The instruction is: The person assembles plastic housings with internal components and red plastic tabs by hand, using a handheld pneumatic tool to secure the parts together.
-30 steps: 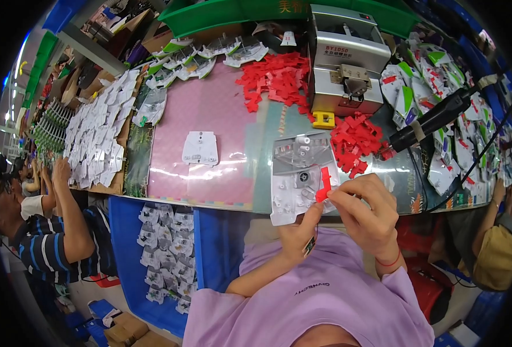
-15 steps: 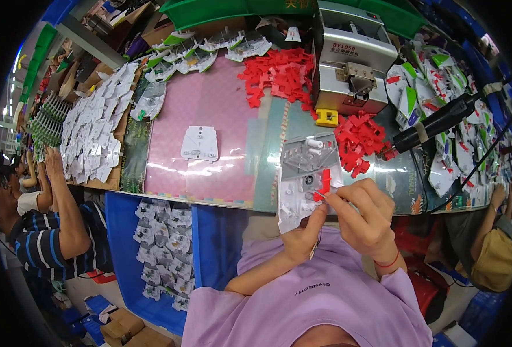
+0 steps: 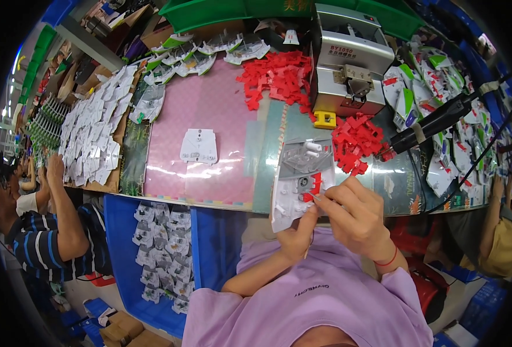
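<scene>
At the near edge of a table (image 3: pixel 227 110), a left hand (image 3: pixel 297 240) clamps a white shell (image 3: pixel 286 202) bearing a red piece (image 3: pixel 316 184). The right hand (image 3: pixel 358 215) holds its fingertips together at that piece; whether they pinch it cannot be told. Loose red parts (image 3: pixel 357 139) lie beyond.

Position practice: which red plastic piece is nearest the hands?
The angular red plastic piece over the held white plastic housing, by the right hand; others lie farther off.

The workbench (image 3: pixel 201 104) bears a silver screw feeder (image 3: pixel 351 61), red plastic pieces (image 3: pixel 276 78) left of it, white-and-green shells (image 3: pixel 405 99) right of it
</scene>
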`<state>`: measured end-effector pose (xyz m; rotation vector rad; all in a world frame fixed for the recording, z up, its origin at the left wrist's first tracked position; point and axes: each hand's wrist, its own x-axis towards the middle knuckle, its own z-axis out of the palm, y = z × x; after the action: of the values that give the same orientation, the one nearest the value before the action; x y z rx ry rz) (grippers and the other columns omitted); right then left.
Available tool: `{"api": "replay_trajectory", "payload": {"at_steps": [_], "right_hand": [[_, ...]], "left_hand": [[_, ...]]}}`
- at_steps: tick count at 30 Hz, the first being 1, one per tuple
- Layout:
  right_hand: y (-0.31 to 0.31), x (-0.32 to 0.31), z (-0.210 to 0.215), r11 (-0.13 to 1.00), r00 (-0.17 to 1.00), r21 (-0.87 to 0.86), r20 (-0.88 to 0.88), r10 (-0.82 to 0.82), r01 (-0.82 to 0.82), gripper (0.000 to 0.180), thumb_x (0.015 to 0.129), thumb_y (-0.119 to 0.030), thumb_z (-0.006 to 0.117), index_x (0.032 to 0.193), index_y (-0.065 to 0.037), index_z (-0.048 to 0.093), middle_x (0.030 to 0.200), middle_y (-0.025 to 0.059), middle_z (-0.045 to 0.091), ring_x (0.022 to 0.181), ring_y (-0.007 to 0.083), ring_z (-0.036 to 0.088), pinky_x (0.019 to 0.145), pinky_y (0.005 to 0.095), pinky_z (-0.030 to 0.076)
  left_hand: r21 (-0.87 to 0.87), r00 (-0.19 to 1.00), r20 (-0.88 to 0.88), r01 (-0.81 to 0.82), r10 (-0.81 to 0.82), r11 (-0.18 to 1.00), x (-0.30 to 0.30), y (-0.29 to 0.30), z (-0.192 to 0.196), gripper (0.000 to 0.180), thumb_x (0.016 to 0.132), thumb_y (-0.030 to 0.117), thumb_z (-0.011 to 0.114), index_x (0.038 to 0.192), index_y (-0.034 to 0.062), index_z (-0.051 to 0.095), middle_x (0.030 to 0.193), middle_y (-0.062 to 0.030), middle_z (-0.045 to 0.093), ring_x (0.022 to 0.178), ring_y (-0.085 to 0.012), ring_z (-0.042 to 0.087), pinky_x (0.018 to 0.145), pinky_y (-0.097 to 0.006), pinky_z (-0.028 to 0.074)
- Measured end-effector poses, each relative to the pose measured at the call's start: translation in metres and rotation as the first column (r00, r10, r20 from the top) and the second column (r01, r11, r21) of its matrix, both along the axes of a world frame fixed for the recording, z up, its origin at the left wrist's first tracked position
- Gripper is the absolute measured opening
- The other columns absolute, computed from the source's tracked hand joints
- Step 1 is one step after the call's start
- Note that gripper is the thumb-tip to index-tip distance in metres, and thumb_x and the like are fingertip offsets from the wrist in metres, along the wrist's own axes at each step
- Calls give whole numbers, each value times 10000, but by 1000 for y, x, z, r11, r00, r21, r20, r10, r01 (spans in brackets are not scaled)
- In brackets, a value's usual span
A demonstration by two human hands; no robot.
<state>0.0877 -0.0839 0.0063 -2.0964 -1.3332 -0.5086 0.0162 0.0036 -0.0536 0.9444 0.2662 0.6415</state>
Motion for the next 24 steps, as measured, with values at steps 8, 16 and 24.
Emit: {"api": "replay_trajectory", "payload": {"at_steps": [8,16,24], "right_hand": [[15,-11,-9,996,997,-77,-68,41,-46,196,562,-31,596,757,-10,581,682,39,477,583,171,488,445,271,389],[8,0,5,981,945,-69,-286,156,-183,177,599,-13,592,775,-30,587,682,47,507,604,186,512,500,283,418],[22,70,-19,997,910,7,-407,76,-80,76,733,-63,601,769,-1,579,673,110,568,610,266,552,535,344,432]], "left_hand": [[176,966,-257,19,28,984,-14,33,-20,330,730,-23,591,1042,-40,486,925,-85,563,774,-128,547,677,-237,443],[201,922,-387,85,0,976,-33,73,-2,395,617,-23,559,1002,-45,473,863,-92,551,741,-153,557,662,-280,455],[23,786,-513,414,-345,910,-42,78,10,283,565,11,565,842,-49,558,737,-48,575,637,-97,530,569,-235,431]]}}
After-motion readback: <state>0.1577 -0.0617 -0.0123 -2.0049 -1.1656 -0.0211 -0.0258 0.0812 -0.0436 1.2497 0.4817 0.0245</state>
